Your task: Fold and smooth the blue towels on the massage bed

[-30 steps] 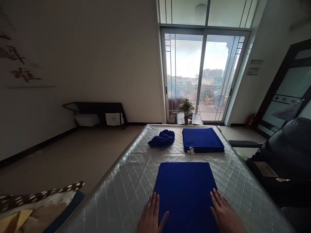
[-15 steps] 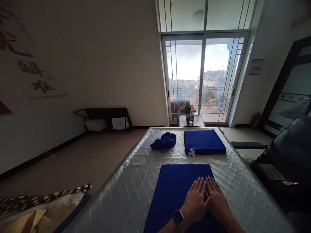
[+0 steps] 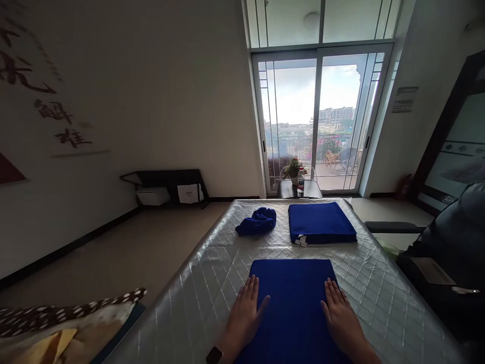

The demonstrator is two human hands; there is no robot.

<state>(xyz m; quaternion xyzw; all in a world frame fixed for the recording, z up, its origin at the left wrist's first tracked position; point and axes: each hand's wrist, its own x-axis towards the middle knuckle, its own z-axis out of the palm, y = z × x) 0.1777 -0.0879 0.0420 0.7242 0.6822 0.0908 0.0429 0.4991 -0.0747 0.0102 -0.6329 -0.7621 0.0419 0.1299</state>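
Note:
A flat blue folded cloth [image 3: 291, 298] lies directly in front of me on a silvery quilted bed cover [image 3: 197, 298]. My left hand [image 3: 245, 311], with a dark watch on the wrist, rests flat along the cloth's left edge, thumb spread out over the blue surface. Along the right edge lies my right hand [image 3: 340, 311], fingers stretched forward and thumb apart. Neither hand grips anything. Farther back sit a crumpled blue cloth [image 3: 257, 221] on the left and a thicker folded blue stack [image 3: 322, 221] with white tags on the right.
Beyond the bed, a small dark table [image 3: 288, 190] holds a potted plant [image 3: 293, 169] and a bottle [image 3: 300, 180] before sliding glass doors. A black bench [image 3: 166, 178] stands by the left wall. Polka-dot fabric [image 3: 71, 306] is at lower left, a dark chair [image 3: 450, 242] at right.
My hands were side by side on the right part of the cloth. The left has slid to the left edge, while the right has shifted slightly to the right.

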